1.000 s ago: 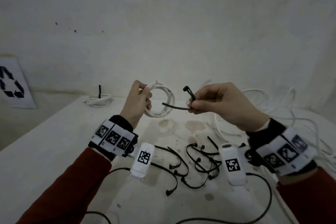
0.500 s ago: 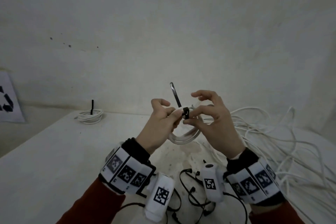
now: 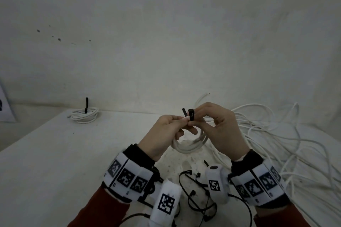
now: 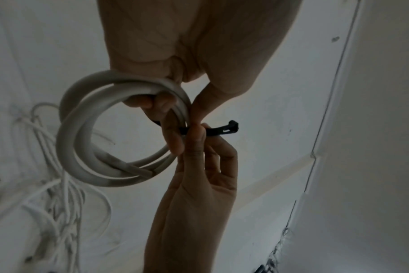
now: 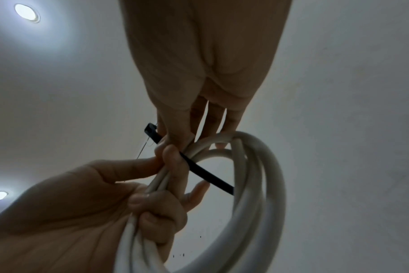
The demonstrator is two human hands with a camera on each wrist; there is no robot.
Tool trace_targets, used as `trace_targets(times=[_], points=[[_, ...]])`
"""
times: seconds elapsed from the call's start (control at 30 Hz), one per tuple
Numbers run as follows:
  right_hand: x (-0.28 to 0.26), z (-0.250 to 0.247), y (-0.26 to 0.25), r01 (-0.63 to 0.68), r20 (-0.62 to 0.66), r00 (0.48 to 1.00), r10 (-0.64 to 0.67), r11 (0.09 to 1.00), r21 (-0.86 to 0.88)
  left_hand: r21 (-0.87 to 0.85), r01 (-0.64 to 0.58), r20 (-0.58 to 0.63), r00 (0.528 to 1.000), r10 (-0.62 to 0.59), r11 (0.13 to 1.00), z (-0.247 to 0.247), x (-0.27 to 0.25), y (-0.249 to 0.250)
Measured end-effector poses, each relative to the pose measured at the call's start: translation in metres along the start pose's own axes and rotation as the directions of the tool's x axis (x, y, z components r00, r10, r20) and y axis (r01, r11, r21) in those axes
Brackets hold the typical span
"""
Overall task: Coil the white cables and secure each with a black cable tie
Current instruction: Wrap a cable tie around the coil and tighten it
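Holding a small coiled white cable (image 3: 190, 145) above the table (image 3: 55, 153), the left hand (image 3: 162, 134) curled its fingers round the loops while its thumb and forefinger pinched the black cable tie (image 3: 191, 114). The right hand (image 3: 221, 131) pinched the tie's head end at the top of the coil. Square black-and-white coded markers (image 3: 127, 177) on the wristbands carried no readable words. Loose ties (image 3: 191, 190) lay below; a tied coil (image 3: 84, 115) sat far left, tangled cable (image 3: 286, 143) at right.
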State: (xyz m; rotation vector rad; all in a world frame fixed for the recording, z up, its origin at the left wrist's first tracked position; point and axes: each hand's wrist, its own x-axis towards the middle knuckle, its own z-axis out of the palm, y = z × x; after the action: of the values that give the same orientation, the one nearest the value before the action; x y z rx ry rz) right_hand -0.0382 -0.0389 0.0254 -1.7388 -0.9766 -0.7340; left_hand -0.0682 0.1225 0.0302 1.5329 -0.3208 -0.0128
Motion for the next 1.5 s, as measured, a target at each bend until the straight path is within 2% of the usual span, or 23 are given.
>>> trace_targets(times=[0.2, 0.3, 0.37, 0.43, 0.57, 0.67, 0.77, 0.93, 1.03, 1.13, 1.2, 1.27, 1.33, 1.4, 1.5], points=[[-0.001, -0.004, 0.004, 0.033, 0.045, 0.999, -0.029, 0.996, -0.083, -0.217, 0.146, 0.11, 0.986, -0.125, 0.965, -0.005, 0.004, -0.005], [-0.001, -0.004, 0.004, 0.024, 0.05, 0.999, -0.02, 0.997, -0.077, -0.262, 0.174, 0.137, 0.98, -0.143, 0.949, -0.006, 0.005, -0.008], [-0.001, -0.003, 0.003, -0.019, 0.048, 0.999, 0.02, 0.999, -0.036, -0.256, 0.139, 0.127, 0.986, -0.109, 0.957, -0.006, 0.005, -0.008], [0.0, -0.002, 0.0, -0.126, 0.023, 0.992, 0.125, 0.99, 0.069, -0.228, 0.081, 0.086, 0.994, -0.062, 0.97, -0.005, 0.004, -0.007], [0.0, 0.001, -0.006, -0.298, -0.034, 0.948, 0.318, 0.916, 0.269, 0.007, -0.067, -0.013, 0.998, 0.067, 0.998, -0.003, 0.002, -0.006], [0.0, 0.004, -0.013, -0.383, -0.07, 0.896, 0.439, 0.842, 0.38, 0.126, -0.148, 0.004, 0.989, 0.148, 0.981, -0.002, -0.001, -0.007], [0.002, 0.0, -0.018, -0.418, -0.083, 0.853, 0.516, 0.769, 0.484, 0.136, -0.18, 0.037, 0.984, 0.176, 0.974, 0.0, -0.003, -0.003], [0.004, -0.003, -0.025, -0.51, 0.022, 0.799, 0.601, 0.656, 0.557, 0.109, -0.191, 0.021, 0.982, 0.19, 0.976, 0.002, -0.005, 0.002], [0.007, -0.005, -0.025, -0.565, 0.039, 0.748, 0.662, 0.606, 0.56, 0.115, -0.198, 0.095, 0.978, 0.187, 0.973, -0.003, -0.006, 0.004], [0.007, -0.004, -0.028, -0.567, 0.033, 0.748, 0.663, 0.612, 0.552, 0.109, -0.205, 0.25, 0.953, 0.173, 0.973, -0.005, -0.01, 0.01], [0.007, -0.003, -0.031, -0.522, 0.004, 0.767, 0.642, 0.619, 0.587, 0.099, -0.196, 0.304, 0.939, 0.158, 0.976, -0.002, -0.013, 0.012], [0.007, -0.002, -0.034, -0.46, -0.065, 0.788, 0.612, 0.656, 0.598, 0.082, -0.175, 0.295, 0.945, 0.144, 0.981, 0.0, -0.013, 0.011], [0.007, -0.003, -0.034, -0.432, -0.123, 0.812, 0.57, 0.73, 0.529, 0.038, -0.152, 0.26, 0.956, 0.137, 0.988, 0.0, -0.012, 0.007], [0.007, -0.005, -0.034, -0.41, -0.146, 0.851, 0.504, 0.813, 0.414, -0.028, -0.129, 0.214, 0.968, 0.132, 0.991, -0.001, -0.009, 0.004], [0.008, -0.01, -0.03, -0.313, -0.181, 0.925, 0.332, 0.941, 0.13, -0.134, -0.112, 0.158, 0.978, 0.133, 0.985, -0.002, -0.006, 0.001]])
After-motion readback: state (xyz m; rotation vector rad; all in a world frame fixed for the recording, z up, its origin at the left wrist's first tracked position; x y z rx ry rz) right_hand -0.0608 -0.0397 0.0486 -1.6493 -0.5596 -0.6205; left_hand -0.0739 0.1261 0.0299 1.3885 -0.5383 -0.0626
